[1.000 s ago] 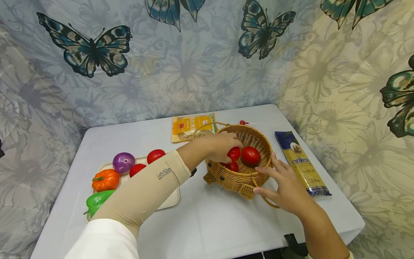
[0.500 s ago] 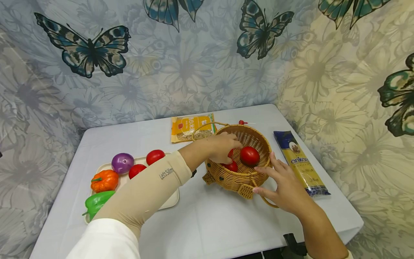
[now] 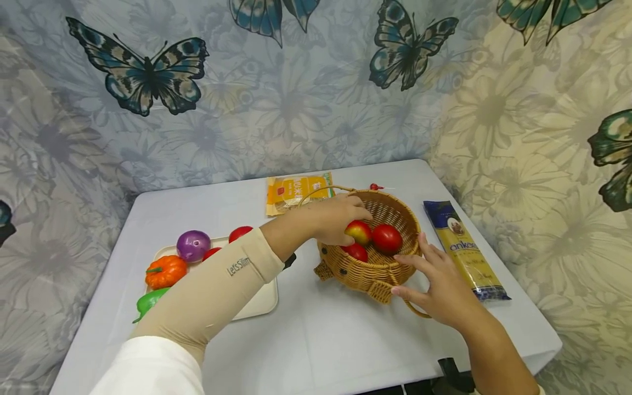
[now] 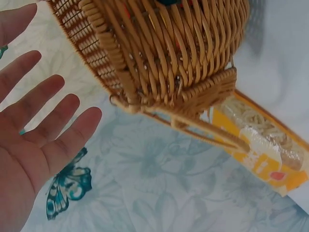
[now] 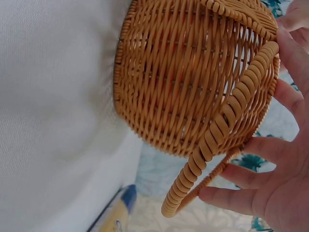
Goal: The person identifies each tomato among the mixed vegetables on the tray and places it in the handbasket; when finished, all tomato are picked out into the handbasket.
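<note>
A wicker basket (image 3: pixel 357 274) with animal features stands on the table, holding a red-and-yellow fruit like an apple (image 3: pixel 359 232), a red tomato-like item (image 3: pixel 387 239) and another red item (image 3: pixel 354 252). Over its left rim my left hand (image 3: pixel 339 218) is spread beside the apple-like fruit. The left wrist view shows this hand (image 4: pixel 34 130) with parted fingers and nothing in them. At the right rim, my right hand (image 3: pixel 439 282) touches the basket with relaxed fingers. These fingers (image 5: pixel 231 199) lie along the basket's edge by the handle (image 5: pixel 217 130) in the right wrist view.
A cream tray (image 3: pixel 264 302) at left bears a purple onion (image 3: pixel 193 245), an orange pumpkin-like vegetable (image 3: pixel 165 271), a green pepper (image 3: pixel 150 302) and red items, partly behind the left arm. A yellow noodle packet (image 3: pixel 296 189) lies behind; a pasta packet (image 3: pixel 466 252) lies right.
My left hand has let go of the apple-like fruit and drawn slightly left, exposing the fruit's yellow side. The right hand stays at the basket's rim.
</note>
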{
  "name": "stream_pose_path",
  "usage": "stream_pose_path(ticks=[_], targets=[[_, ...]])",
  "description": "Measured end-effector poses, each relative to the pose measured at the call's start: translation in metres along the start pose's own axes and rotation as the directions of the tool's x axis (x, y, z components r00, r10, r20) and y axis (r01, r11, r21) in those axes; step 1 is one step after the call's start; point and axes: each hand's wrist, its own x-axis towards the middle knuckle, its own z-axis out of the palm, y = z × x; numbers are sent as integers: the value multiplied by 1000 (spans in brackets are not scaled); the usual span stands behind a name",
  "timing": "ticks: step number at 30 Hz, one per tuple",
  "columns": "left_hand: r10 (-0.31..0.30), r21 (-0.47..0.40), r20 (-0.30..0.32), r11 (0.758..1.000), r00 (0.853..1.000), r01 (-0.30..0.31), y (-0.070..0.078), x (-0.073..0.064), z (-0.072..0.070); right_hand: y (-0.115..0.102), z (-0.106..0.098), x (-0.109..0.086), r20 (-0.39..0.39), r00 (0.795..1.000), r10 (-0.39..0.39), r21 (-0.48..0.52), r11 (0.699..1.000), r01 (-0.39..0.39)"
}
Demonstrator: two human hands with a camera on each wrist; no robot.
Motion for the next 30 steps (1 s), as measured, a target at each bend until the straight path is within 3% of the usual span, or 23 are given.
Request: stream_pose_path(ticks=[12,21,30], targets=[[-41,-100,-55,994,998,35,-34,-39,1,0,-2,-1,25,999,28,3,1000,-28],[-157,-147,-31,978,987,151,-72,-71,14,-1,0,1,22,1000,12,0,1000,-12],[-251,-173,23,952,968,252,-106,-87,32,0,0,1,21,1000,23,-2,1000,-23]])
